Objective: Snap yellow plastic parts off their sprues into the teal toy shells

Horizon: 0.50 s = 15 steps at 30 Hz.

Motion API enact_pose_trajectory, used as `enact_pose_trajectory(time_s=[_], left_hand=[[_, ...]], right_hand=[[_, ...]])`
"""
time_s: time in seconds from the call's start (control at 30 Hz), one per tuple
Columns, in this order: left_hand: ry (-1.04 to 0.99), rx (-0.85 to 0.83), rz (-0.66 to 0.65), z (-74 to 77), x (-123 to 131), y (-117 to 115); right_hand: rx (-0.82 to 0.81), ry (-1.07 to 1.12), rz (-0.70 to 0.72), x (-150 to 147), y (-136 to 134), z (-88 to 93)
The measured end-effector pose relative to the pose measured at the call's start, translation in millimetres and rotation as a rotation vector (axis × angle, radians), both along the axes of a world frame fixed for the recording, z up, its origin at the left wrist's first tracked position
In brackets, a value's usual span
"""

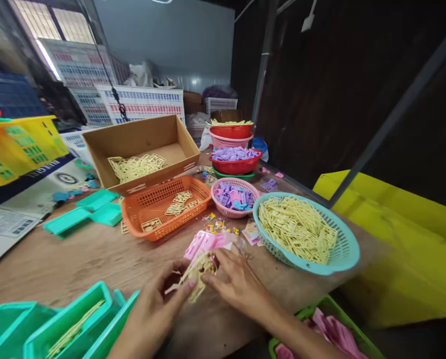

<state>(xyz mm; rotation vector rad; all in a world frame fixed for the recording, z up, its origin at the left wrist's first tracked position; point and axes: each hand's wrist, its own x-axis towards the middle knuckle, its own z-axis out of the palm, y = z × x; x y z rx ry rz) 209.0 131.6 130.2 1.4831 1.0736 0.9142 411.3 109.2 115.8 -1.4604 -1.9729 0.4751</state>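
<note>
Both hands meet low in the middle of the head view, around some pale yellow plastic lattice frames point(198, 271). My left hand point(163, 294) is closed on their left side, thumb in front. From the right, my right hand point(232, 279) pinches the same pieces with thumb and fingers. The pieces are slightly blurred, so I cannot tell how many there are. Just beyond the fingers lie pink plastic parts point(204, 243), partly hidden by the hands. Small multicoloured bits point(220, 226) are scattered behind them.
A light blue basket point(348, 244) of yellow frames stands right; an orange basket point(163, 234) and a pink basket point(228, 212) stand ahead. A cardboard box point(133, 132) is behind. Green bins point(32, 319) sit front left. Below the table edge is a green container point(361, 339) with pink pieces.
</note>
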Motion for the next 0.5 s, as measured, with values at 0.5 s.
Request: enact_pose_trajectory(time_s=[0.5], left_hand=[[0.461,0.438,-0.029,-64.6,18,-22]], right_hand=[[-0.087,-0.676,-0.512,239,-20,22.1]])
